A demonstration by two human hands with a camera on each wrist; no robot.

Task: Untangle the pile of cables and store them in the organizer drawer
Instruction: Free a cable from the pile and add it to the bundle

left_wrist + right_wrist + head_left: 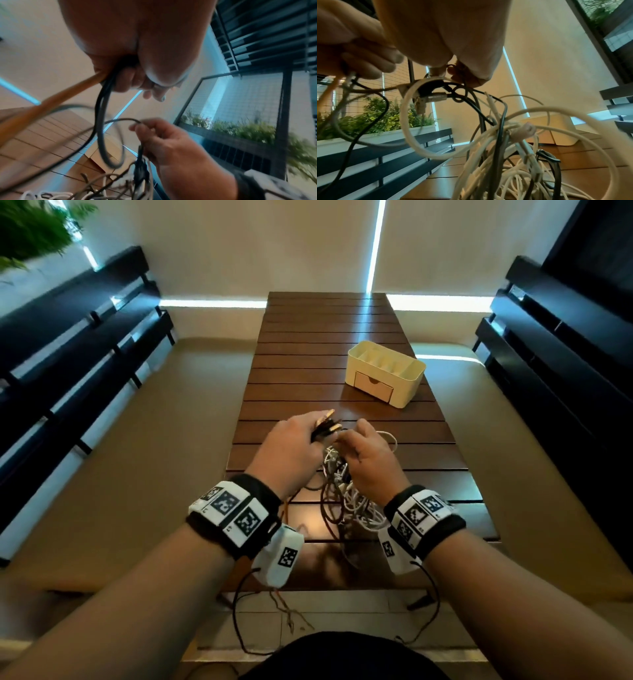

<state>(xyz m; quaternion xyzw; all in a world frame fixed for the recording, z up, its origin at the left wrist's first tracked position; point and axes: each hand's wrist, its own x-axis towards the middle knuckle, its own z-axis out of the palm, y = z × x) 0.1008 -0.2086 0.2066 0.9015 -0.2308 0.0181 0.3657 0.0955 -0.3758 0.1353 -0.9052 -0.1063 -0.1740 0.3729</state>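
Observation:
A tangle of white, black and brown cables point(346, 494) hangs between my hands above the near end of the slatted wooden table point(329, 344). My left hand point(294, 446) grips a bundle of dark cable ends with metal plugs point(329, 421) sticking out past the fingers; in the left wrist view black and orange cables point(102, 97) run out of its fist. My right hand point(366, 453) pinches a thin black cable point(123, 120) at the top of the tangle point(505, 135). The cream organizer point(387, 373) stands farther up the table on the right, its small front drawer point(373, 388) closed.
Dark slatted benches point(78, 344) run along both sides, the right one point(561, 344) close to the table. A planter with green plants point(30, 231) sits at the far left. Thin wires point(260, 611) dangle from my wrist bands over the table's near edge.

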